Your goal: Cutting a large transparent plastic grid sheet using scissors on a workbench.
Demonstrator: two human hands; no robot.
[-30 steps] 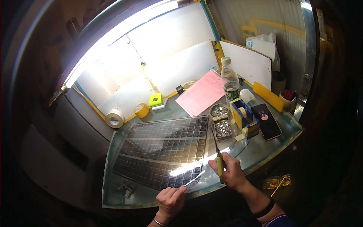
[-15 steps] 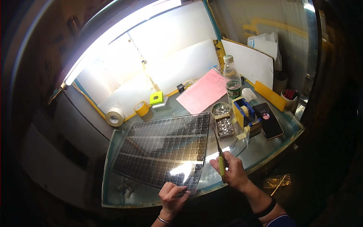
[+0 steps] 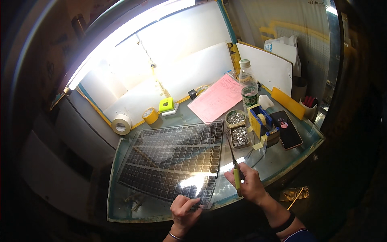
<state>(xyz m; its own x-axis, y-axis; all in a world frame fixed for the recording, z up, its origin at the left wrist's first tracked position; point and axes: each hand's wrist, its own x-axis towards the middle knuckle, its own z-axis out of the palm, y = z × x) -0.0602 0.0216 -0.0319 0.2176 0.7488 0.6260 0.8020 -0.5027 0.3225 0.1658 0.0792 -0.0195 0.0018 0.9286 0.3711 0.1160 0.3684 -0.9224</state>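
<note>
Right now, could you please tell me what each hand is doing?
Left hand: closed at the near right corner of the gridded tray; any pinch cannot be told.
Right hand: closed, holding the green-handled tool.

**Tray [image 3: 171,159] left, phone [image 3: 286,131] right on bench [image 3: 118,201]**

Tape rolls [image 3: 150,117] behind tray. Bottle [image 3: 249,92] right of paper [image 3: 215,100]. Dish [image 3: 235,117] directly behind box [image 3: 240,136]; box right of tray. Dispenser [image 3: 256,121] between box and phone. Left hand [image 3: 184,211] at tray's near right corner; right hand [image 3: 250,184] before box.
</note>
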